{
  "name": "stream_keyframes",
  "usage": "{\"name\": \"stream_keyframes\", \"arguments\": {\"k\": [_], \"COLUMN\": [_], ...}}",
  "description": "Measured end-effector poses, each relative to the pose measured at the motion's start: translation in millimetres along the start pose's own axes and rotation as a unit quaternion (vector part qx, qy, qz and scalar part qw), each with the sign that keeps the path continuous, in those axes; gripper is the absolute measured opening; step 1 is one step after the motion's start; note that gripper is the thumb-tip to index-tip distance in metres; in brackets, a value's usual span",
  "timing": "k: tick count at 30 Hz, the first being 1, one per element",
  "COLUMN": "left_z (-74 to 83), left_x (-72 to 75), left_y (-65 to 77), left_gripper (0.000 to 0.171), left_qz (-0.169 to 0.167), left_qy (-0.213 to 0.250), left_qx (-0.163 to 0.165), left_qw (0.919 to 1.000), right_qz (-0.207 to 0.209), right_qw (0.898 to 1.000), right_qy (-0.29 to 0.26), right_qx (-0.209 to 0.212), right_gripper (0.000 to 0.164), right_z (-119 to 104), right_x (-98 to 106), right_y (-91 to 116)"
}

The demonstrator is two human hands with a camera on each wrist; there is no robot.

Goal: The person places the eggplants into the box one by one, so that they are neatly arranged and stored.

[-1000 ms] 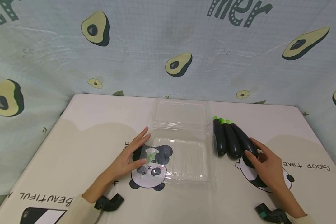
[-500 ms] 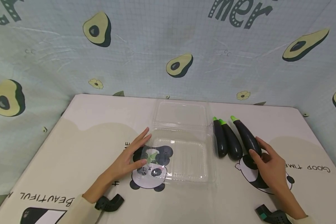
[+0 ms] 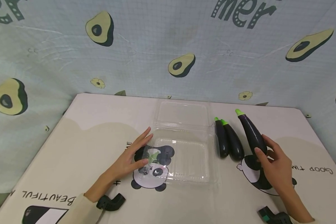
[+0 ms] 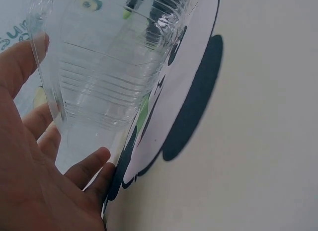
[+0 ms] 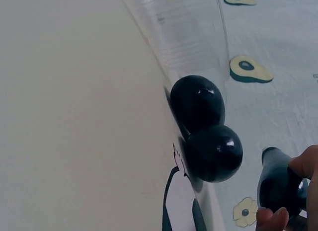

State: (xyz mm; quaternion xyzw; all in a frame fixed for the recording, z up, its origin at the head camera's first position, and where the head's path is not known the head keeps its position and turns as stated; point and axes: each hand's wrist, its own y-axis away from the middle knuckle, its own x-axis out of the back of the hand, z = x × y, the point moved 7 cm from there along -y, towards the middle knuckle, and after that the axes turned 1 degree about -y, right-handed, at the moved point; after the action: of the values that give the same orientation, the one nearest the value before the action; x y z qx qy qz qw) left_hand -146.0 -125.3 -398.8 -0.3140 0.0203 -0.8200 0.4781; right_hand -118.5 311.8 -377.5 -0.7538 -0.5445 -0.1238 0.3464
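A clear plastic clamshell box (image 3: 184,157) lies unfolded on the table, its lid (image 3: 183,113) tipped back toward the wall. My left hand (image 3: 130,158) rests against the box's left side with fingers spread and fairly straight; the left wrist view shows fingertips touching the clear wall (image 4: 99,62). On the right, my right hand (image 3: 275,165) grips a dark eggplant (image 3: 251,130) by its thick end, green stem pointing away. It is held apart from two other eggplants (image 3: 221,138) lying side by side against the box's right side. The right wrist view shows this held eggplant (image 5: 278,181) between thumb and fingers.
The table (image 3: 95,115) has a printed cover with pandas and lettering. Behind it stands a grey-blue curtain (image 3: 145,43) with avocado prints. Black wrist mounts (image 3: 111,203) sit on both forearms.
My right hand has moved the third eggplant to the right, away from the other two, and its stem end has risen. My left hand stays in place at the box.
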Motion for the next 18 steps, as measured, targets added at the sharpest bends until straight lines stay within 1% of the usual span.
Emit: {"name": "stream_keyframes", "arguments": {"k": [4, 8, 13, 18], "left_z": [-0.2, -0.3, -0.5, -0.8], "left_x": [-0.2, -0.1, 0.0, 0.5], "left_y": [-0.3, -0.4, 0.4, 0.4], "left_gripper": [0.07, 0.07, 0.069, 0.069], "left_qz": [0.0, 0.001, 0.002, 0.001], "left_qy": [0.0, -0.001, 0.0, 0.003], "left_qx": [0.003, -0.002, -0.003, -0.005], "left_qw": [1.0, 1.0, 1.0, 1.0], "right_qz": [-0.001, -0.006, -0.018, -0.033], "right_qw": [1.0, 1.0, 0.998, 0.996], "right_qy": [-0.004, -0.007, -0.022, -0.023], "right_qx": [0.012, 0.022, 0.05, 0.076], "right_gripper": [0.058, 0.059, 0.059, 0.06], "right_z": [-5.0, -11.4, -24.1, -39.9], "right_x": [0.7, 0.8, -0.3, -2.7], "right_y": [-0.7, -1.1, -5.7, -13.3]}}
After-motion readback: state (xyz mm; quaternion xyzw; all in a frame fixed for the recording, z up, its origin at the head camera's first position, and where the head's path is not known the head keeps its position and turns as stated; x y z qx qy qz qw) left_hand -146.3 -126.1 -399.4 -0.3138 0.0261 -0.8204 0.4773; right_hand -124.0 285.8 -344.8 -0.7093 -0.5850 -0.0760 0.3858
